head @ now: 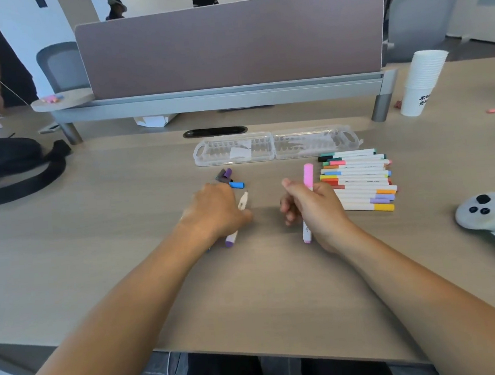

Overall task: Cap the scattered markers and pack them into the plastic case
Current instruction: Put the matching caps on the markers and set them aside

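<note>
In the head view, a pale wooden surface (118,234) is seen from above. The left hand (215,211) is curled over an uncapped purple marker (231,238), which is grasped against the surface with its white tip pointing to one o'clock and its purple end to seven. The right hand (311,208) is clenched round a pink marker (308,176), which is held nearly upright with its pink cap at twelve o'clock.

Three loose caps (236,185), grey, purple and blue, are found at twelve o'clock of the left hand, just beside its knuckles. The clear plastic case (272,147) is laid open and flat at twelve o'clock of both hands, apart from them. A row of capped markers (359,182) is lined up at two o'clock of the right hand, close to it.

A white controller (488,214) is set at three o'clock, a stack of paper cups (422,82) at one o'clock, and a black bag (14,166) at ten o'clock.
</note>
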{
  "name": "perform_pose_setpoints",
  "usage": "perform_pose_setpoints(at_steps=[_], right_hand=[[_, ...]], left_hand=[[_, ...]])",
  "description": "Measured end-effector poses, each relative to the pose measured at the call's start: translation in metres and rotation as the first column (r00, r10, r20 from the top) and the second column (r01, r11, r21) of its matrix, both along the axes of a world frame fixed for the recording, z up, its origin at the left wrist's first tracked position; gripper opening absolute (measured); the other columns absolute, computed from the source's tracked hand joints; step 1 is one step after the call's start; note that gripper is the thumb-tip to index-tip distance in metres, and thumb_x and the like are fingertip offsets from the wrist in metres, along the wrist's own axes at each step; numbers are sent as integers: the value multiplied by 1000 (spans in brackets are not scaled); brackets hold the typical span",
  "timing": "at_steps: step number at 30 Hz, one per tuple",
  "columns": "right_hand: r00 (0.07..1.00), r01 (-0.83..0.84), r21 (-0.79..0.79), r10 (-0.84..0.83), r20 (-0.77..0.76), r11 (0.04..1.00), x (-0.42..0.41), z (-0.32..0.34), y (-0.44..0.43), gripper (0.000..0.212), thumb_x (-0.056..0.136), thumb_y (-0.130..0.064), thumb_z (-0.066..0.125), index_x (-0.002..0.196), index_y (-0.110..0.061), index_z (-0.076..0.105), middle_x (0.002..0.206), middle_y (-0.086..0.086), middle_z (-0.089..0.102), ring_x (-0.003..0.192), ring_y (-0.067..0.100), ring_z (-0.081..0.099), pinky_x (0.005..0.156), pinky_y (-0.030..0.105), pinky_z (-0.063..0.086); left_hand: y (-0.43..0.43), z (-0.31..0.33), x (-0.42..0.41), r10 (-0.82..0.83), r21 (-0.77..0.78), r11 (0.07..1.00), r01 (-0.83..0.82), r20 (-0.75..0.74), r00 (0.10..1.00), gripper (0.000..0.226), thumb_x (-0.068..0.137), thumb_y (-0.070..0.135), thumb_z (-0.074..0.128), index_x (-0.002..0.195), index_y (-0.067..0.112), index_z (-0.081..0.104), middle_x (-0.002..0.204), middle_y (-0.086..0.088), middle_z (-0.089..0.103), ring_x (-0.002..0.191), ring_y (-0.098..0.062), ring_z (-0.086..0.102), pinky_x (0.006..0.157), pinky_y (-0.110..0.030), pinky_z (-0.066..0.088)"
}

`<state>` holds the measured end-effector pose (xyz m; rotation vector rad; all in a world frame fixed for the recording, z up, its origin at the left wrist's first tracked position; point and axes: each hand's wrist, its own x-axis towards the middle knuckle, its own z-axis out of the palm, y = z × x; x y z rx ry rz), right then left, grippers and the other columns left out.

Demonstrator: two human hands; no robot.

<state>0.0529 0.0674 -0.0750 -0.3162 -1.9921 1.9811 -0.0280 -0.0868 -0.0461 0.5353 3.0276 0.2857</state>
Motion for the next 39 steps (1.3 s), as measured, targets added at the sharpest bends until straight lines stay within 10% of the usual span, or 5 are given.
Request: perform_pose_setpoints(at_steps=[3,8,13,20,39], right_hand=[[999,-10,-82,13,41,997,-3,0,-1,38,102,-27,50,77,-5,67,69,10,68,50,19,55,54,32,51],[994,-25,-14,27,104,1000,-6,-5,1,36,101,-30,51,98,-2,72,86,18,73,73,24,67,73,40,57],[996,24,-65,-18,90,998,-5,-2,4,33,102,-27,50,93,-2,70,73,8,70,66,20,65,65,36,56],[997,42,-218,-26,77,975,-2,4,3,30,104,-26,48,97,-2,63,77,10,70,60,19,65,59,31,58],[994,30,-81,-20,111,996,-2,10,6,30,101,-35,51,89,-12,66,69,-2,71,59,13,63,67,28,54]], left_hand=[[11,7,7,-38,343,939,5,90,995,34,80,39,65,57,15,59,59,2,53,61,-14,52,55,-26,40],[26,6,17,-228,485,862,147,113,967,33,87,37,66,70,8,70,54,3,48,47,-8,40,49,-23,34],[21,15,1,-353,435,859,269,123,927,26,90,39,65,69,25,74,49,14,49,48,-2,44,53,-20,35],[24,8,-93,-35,109,993,50,-142,989,21,86,23,57,100,20,73,110,-8,65,100,-27,62,85,-40,56],[54,-5,-123,-72,-157,986,47,-157,985,39,83,-3,55,116,14,66,120,-11,61,107,-28,59,84,-37,56]])
